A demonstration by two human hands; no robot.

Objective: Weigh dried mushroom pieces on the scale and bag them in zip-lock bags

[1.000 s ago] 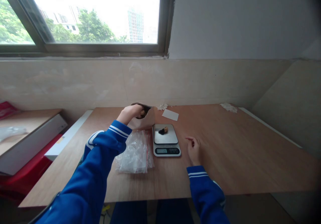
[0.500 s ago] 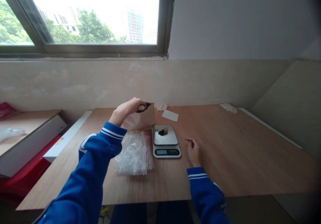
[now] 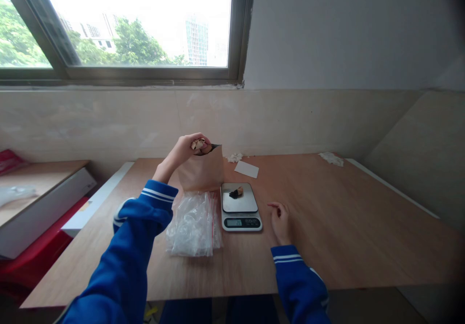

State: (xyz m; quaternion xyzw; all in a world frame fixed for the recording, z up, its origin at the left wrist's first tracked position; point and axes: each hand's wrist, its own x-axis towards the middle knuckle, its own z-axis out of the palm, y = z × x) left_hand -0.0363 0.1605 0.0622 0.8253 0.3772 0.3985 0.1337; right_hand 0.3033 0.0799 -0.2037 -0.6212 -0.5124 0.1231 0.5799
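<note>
My left hand [image 3: 187, 148] is raised at the mouth of a standing brown paper bag [image 3: 203, 171], its fingers pinched on a small pale piece [image 3: 198, 144]. Right of the bag sits a small digital scale [image 3: 240, 206] with a dark and tan bit [image 3: 237, 192] on its steel plate. My right hand [image 3: 280, 222] rests on the wooden table [image 3: 345, 217] just right of the scale, fingers loosely curled, holding nothing. A pile of clear plastic zip bags [image 3: 192, 224] lies in front of the paper bag.
A white slip of paper [image 3: 246, 168] and pale crumbs [image 3: 234, 157] lie behind the scale. More white scraps [image 3: 331, 157] sit at the far right by the wall. A lower bench with a white box [image 3: 43, 208] and red items stands to the left.
My left hand has come up out of the paper bag with a pale piece pinched in its fingers. The right hand has stayed put beside the scale.
</note>
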